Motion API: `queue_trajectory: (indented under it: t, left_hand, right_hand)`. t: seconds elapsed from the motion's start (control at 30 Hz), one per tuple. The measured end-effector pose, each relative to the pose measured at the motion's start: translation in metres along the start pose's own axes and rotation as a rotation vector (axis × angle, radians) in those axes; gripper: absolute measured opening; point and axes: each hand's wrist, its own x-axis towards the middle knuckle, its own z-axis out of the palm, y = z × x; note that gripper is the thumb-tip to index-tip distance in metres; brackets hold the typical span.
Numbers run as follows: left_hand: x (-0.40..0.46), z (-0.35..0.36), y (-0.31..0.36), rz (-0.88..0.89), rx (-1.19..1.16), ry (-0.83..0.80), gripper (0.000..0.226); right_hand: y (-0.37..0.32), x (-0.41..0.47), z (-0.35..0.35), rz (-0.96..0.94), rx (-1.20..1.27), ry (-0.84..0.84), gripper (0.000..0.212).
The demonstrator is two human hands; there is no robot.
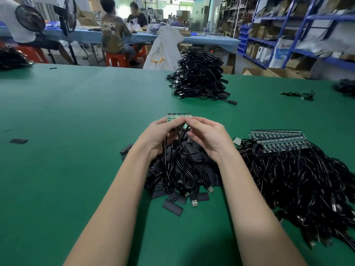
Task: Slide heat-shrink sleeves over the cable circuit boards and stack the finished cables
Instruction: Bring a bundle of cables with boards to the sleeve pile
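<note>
A short row of small green circuit boards [179, 116] stands fanned side by side above the middle of the green table [76, 112], their tops clear of the fingers. The left hand [162, 131] curls its fingers round the boards from the left; the right hand [206, 135] pinches the right end of the row, thumb and fingertips meeting the left hand's. Both forearms reach in bare from the near edge. Thin glossy black cables [178, 169] hang from the boards onto a heap of flat matt black heat-shrink sleeves [172, 208] between the wrists. To the right lies a tangled pile of unsleeved cables [299, 179] with boards in a row on top. Farther back stands the stack of finished cables [199, 77]. Left of the hands the felt-like cloth lies wide, with a few stray sleeves [18, 141].
</note>
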Motion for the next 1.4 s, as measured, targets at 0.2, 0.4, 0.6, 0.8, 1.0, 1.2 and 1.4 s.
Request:
queue_trajectory:
  t: [0.2,0.4,0.6,0.8,1.0,1.2,1.4]
  left_hand:
    - [0.0,-0.002,-0.004,-0.067,0.049,0.032,0.02]
    - [-0.003,0.001,0.001,-0.162,0.077,0.042,0.019]
    - [-0.008,0.001,0.005,-0.22,-0.09,-0.017,0.025]
    - [-0.012,0.002,0.012,-0.218,-0.241,-0.041,0.03]
    - [-0.021,-0.024,0.021,-0.156,0.023,0.094,0.006]
    - [-0.033,-0.024,0.042,-0.075,-0.206,0.078,0.011]
    - [-0.036,-0.005,0.054,-0.004,-0.19,0.024,0.014]
  right_hand:
    - [0.011,0.004,0.002,0.124,0.175,-0.03,0.022]
    - [0.015,0.006,0.005,0.224,0.294,-0.052,0.005]
    - [0.01,0.0,0.008,0.271,0.342,-0.053,0.006]
    - [0.003,-0.005,0.012,0.272,0.425,-0.055,0.014]
    - [-0.02,-0.016,-0.006,0.18,0.087,-0.141,0.027]
    - [-0.036,-0.021,-0.015,0.085,0.07,-0.26,0.008]
    - [-0.032,-0.023,-0.003,0.071,0.09,-0.184,0.005]
